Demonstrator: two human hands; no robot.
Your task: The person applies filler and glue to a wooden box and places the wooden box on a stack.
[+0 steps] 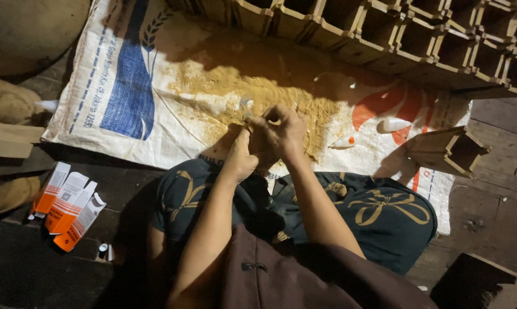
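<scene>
A: What packages are there on the floor?

B: At the left, on the dark wooden floor [18, 269], lie three small cardboard cartons [67, 206], orange and white, long and flat, side by side and touching each other. Their upper flaps are open. Just below them is a small dark cap [103, 248].

A: And the big cloth under the hands?

B: It is a white woven sack [127, 86], spread flat. It has a blue printed panel at the left and a red-orange design at the right. In the middle of it lies a heap of yellow-brown sawdust [258, 94]. On the sack, to the right of the hands, lie two small white tubes [393, 124], one with an orange tip. Near them stands one small wooden box [450, 150], tilted. At the top there is a row of wooden boxes [418, 37] of the same kind, joined together, with open square compartments.

A: How are the hands?

B: Both arms reach forward over the knees, which are covered with dark cloth with a yellow pattern. The left hand [241, 154] and the right hand [278, 133] are pressed together above the near edge of the sawdust. The fingers are curled around something small between them. What it is I cannot tell, because the fingers hide it.
</scene>
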